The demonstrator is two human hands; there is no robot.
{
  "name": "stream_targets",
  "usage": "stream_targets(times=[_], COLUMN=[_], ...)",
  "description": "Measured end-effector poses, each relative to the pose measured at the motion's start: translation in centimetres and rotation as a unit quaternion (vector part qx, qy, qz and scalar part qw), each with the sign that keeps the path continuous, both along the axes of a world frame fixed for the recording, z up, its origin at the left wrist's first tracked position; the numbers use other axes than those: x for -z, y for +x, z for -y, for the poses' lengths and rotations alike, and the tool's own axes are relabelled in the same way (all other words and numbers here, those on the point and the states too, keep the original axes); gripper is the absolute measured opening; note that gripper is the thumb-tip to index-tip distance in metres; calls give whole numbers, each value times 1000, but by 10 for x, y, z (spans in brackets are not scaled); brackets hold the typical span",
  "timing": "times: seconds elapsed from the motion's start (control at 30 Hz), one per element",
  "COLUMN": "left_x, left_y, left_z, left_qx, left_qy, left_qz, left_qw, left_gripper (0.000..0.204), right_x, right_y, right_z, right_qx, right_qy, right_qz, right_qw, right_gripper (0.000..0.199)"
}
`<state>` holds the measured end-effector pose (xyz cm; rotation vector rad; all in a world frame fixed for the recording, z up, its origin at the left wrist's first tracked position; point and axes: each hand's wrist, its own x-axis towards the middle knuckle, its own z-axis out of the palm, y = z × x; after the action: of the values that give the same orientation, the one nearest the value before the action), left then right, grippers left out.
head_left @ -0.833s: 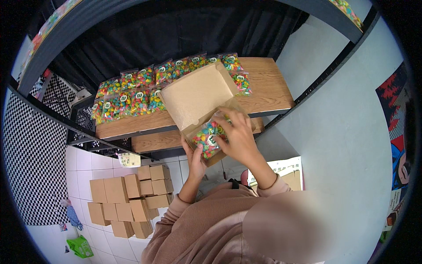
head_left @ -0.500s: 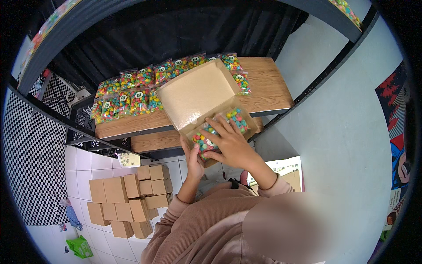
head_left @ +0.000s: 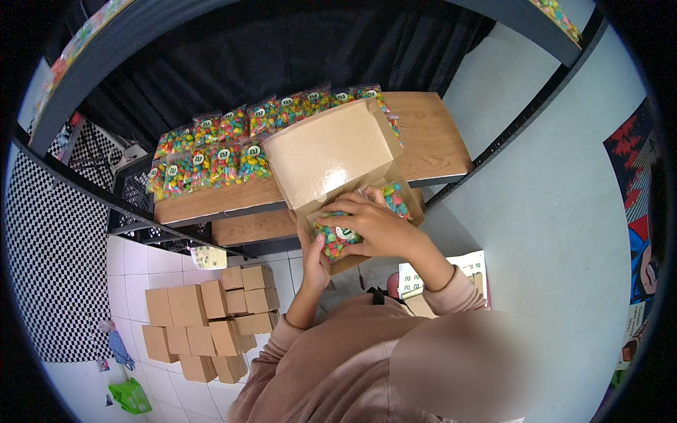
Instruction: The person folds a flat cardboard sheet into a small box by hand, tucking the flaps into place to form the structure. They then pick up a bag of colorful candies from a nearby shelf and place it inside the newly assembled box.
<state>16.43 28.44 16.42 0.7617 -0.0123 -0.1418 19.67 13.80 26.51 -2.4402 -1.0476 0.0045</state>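
Observation:
A brown cardboard box (head_left: 331, 158) is held in front of me with its lid standing up at the far side. Colourful candies in clear bags lie inside it. My left hand (head_left: 314, 257) grips the box's left side, thumb at the near edge. Over a candy bag (head_left: 337, 243) with a round white label, my right hand (head_left: 377, 225) is curled, its fingers bent across the bag's top and partly hiding it. More candies (head_left: 396, 200) show at the box's right end, beyond the right fingers.
Behind the box, several labelled candy bags (head_left: 224, 166) stand in two rows on a wooden shelf (head_left: 430, 137). Stacked brown boxes (head_left: 187, 303) sit on the tiled floor at left. Label sheets (head_left: 465, 264) lie low on the right, beside the wall. Black shelf posts (head_left: 529, 109) flank the space.
My right hand's spread fingers have curled in over the bag, uncovering its label. The box and both hands have shifted slightly to the right.

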Motion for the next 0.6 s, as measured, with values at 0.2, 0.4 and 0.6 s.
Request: stream_targets(times=[0.2,0.4,0.6], left_x=[5,-3,4], left_y=[4,4,5], left_z=[-1,-3,-4], left_qx=[-6,-31,-39], left_qy=[2,3,2], left_qz=[1,-10,-14], left_qw=[1000,999,999], left_gripper=[65,67,68], right_x=[4,-5,1], right_y=[-2,-12,-19], right_z=[-5,10,3], right_qx=[11,67,122], right_qy=[49,54,13], right_qz=[59,136,111], right_qw=[997,987,986], right_gripper=[44,33,35])
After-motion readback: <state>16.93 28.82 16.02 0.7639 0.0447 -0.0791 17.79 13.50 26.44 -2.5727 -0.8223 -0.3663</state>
